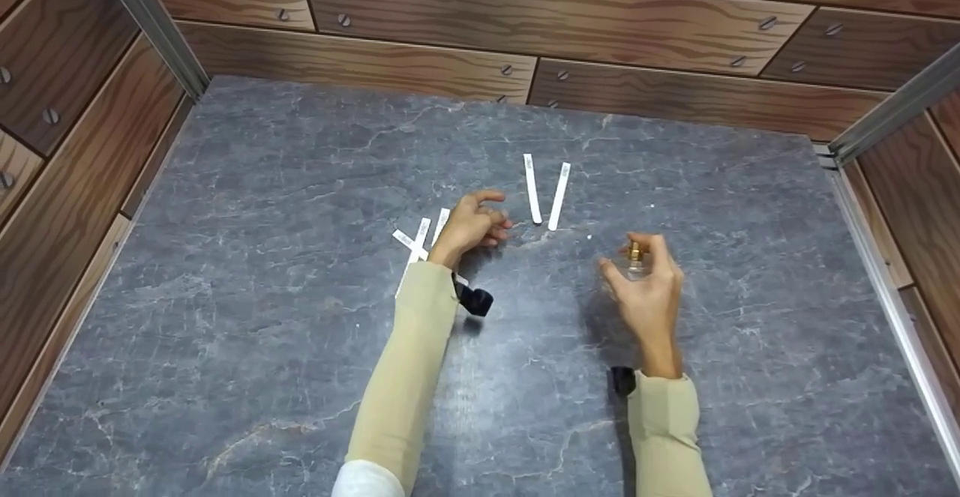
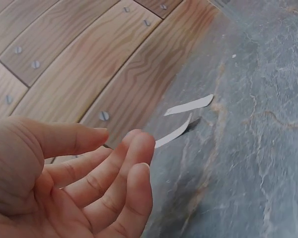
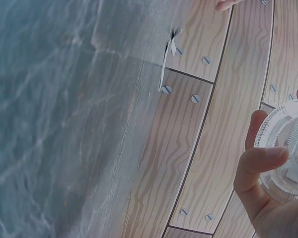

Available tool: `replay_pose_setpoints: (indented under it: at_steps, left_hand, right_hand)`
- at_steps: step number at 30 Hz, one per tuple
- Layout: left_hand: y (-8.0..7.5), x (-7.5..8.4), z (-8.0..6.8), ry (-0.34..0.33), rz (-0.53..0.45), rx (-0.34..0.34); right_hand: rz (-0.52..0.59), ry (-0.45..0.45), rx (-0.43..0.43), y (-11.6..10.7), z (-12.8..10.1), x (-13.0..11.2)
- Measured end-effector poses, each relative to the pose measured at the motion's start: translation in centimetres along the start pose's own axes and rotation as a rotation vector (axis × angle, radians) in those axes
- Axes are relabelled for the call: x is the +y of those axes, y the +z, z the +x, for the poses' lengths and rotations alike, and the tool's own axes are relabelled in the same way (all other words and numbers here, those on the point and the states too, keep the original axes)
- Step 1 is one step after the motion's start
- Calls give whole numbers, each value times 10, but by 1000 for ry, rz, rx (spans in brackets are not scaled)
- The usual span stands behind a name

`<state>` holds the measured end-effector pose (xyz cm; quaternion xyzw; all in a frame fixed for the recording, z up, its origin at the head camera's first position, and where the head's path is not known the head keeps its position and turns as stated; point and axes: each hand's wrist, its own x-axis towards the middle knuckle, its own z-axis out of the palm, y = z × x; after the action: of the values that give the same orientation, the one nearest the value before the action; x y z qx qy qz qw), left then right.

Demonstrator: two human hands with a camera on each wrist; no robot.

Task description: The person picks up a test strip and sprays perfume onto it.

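My right hand [image 1: 651,287] holds a small clear glass bottle with a gold-coloured top [image 1: 635,250], raised over the tabletop. In the right wrist view, the round ridged glass base of the bottle [image 3: 294,126] faces the camera, with the thumb across it. My left hand [image 1: 471,226] hovers with loosely bent fingers and nothing in its grasp. Ahead of it lie two narrow white paper strips, a left one [image 1: 532,190] and a right one [image 1: 559,196]. Several more white strips [image 1: 420,236], some crossing, lie partly hidden under the left wrist and hand.
The grey marbled tabletop [image 1: 247,317] is bounded by wood-patterned walls [image 1: 450,10] at the back and sides. Metal rails [image 1: 892,302] run along the right edge. Tiny white specks [image 1: 589,237] dot the surface near the strips.
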<state>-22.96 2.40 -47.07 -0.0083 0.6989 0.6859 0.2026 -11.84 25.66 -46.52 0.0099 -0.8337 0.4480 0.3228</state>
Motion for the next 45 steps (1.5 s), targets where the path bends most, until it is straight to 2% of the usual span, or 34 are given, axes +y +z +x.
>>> replay_pose_setpoints:
  at_steps: [10,23,32,37,45]
  left_hand:
    - [-9,-7,-19,21,-2,20]
    - [-20,-14,-37,65,12,61]
    - [-27,-18,-51,49,0,81]
    - [-31,-21,-57,44,-1,117]
    - [-31,-30,-68,47,-7,138]
  right_hand:
    - [2,-8,8,0,1,1]
    - [13,49,-2,-1,0,-2]
    - [7,33,2,-1,0,-1]
    - [27,24,0,-1,0,-2]
    - [24,3,5,0,0,-1]
